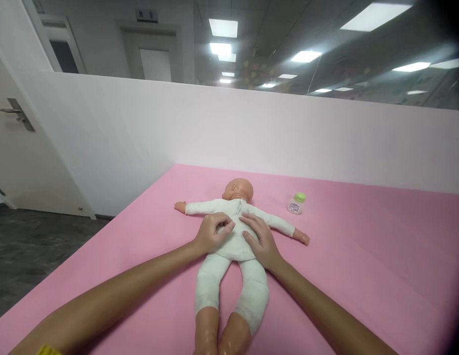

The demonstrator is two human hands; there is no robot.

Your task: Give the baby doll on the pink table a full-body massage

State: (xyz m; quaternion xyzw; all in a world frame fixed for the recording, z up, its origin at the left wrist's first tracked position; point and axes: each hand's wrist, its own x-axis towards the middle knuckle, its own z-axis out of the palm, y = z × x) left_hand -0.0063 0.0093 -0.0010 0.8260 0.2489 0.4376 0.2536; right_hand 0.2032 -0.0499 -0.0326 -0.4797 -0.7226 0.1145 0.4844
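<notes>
A baby doll [235, 241] with a white cloth body and bare plastic head, hands and lower legs lies stretched out on a pink surface [148, 296]. Its arms are spread wide, and its head points away from me, with one ear showing. My left hand [214, 231] rests on the left side of the doll's torso, fingers loosely bent and a gap between thumb and fingers. On the torso's right side lies my right hand [261, 239], fingers spread and flat against the cloth. Neither hand grips anything.
A small clear bottle [295, 205] with a green cap and a label stands beyond the doll's right-hand arm. A low white wall [270, 133] borders the far side of the pink surface. At the left are a door [33, 162] and dark floor [33, 246].
</notes>
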